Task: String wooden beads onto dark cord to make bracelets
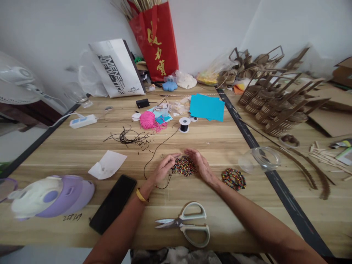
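Note:
A pile of small multicoloured beads (183,166) lies on the table between my two hands. My left hand (164,167) rests at the pile's left side, thumb against the fingers. A thin black cord (154,154) runs from a white spool (184,125), passes under my left wrist and loops up to the thumb, where it appears pinched. My right hand (202,167) stands on edge along the pile's right side, fingers stretched out and holding nothing. Just right of that wrist sits a coiled strand of strung beads (233,179). Scissors (183,223) lie spread between my forearms.
Left are a black phone (113,203), crumpled white paper (107,164) and a purple-white device (55,196). Behind lie cut black cords (128,136), pink yarn (147,120) and blue sheets (207,107). Right stand a clear round container (266,158) and woven baskets (275,106).

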A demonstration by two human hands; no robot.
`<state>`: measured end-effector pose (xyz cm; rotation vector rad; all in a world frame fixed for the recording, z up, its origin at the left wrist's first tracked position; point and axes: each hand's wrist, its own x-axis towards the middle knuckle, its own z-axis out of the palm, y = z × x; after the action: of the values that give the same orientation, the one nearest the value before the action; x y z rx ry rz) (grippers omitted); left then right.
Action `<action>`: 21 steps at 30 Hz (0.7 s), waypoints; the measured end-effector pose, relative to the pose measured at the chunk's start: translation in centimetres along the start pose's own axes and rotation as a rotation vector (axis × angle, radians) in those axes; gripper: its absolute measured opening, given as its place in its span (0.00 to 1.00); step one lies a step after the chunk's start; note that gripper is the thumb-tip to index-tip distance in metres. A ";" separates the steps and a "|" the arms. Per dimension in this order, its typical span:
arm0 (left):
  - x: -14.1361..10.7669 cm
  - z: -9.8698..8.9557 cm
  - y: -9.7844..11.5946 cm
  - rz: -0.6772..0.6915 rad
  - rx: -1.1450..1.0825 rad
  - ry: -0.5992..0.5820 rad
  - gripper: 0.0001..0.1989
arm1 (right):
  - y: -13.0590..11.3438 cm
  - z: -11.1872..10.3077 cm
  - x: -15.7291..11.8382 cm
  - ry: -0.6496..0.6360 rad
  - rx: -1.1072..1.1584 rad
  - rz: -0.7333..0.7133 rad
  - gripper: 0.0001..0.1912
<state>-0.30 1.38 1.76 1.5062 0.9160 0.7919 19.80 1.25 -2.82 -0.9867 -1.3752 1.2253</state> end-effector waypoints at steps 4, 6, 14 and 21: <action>0.0 -0.2 -0.6 0.003 -0.083 0.041 0.09 | 0.0 -0.3 -0.1 0.064 -0.051 -0.009 0.27; 0.0 -0.3 -1.0 0.012 -0.138 0.095 0.09 | -0.7 -0.3 -0.4 0.105 -0.179 -0.060 0.24; -0.2 -0.7 -0.7 0.018 -0.256 0.236 0.06 | -3.3 1.8 -1.3 -0.217 -0.657 -0.516 0.09; -0.2 -0.9 -1.2 0.004 -0.335 0.288 0.05 | -3.0 3.6 -1.7 -0.428 -0.940 -0.627 0.09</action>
<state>-1.26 1.70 0.70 1.1196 0.9350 1.1256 16.64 -1.45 -0.08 -0.7773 -2.4664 0.2693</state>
